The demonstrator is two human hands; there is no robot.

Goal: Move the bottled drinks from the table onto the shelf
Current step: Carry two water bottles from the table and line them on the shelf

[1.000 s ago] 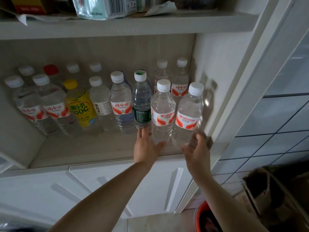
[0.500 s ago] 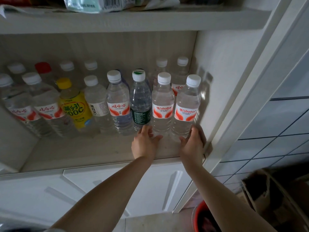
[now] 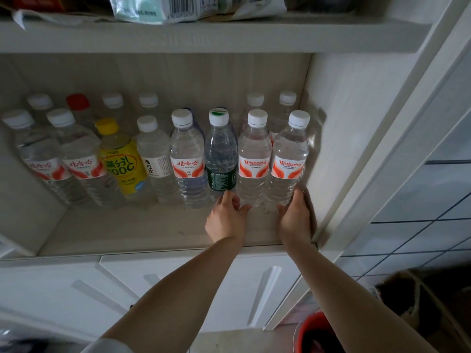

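Two clear Wahaha water bottles with white caps stand upright at the right end of the front row on the shelf (image 3: 153,233). My left hand (image 3: 225,220) holds the base of the left one (image 3: 253,159), fingers on its left side and thumb in front. The right one (image 3: 289,159) stands beside the cabinet's side wall, and my right hand (image 3: 295,220) cups its base. To their left in the same row stand a green-labelled bottle (image 3: 220,159), more clear water bottles and a yellow drink bottle (image 3: 119,161). A second row stands behind, partly hidden.
The upper shelf board (image 3: 204,36) hangs low over the caps and carries packaged goods. The cabinet side wall (image 3: 339,138) is close on the right. White cupboard doors (image 3: 127,289) lie below. A red bucket (image 3: 313,332) and a brown bag (image 3: 420,301) sit on the floor at the right.
The two Wahaha bottles, tilted and forward a second ago, now stand upright and level with the front row. Both hands moved deeper into the shelf with them.
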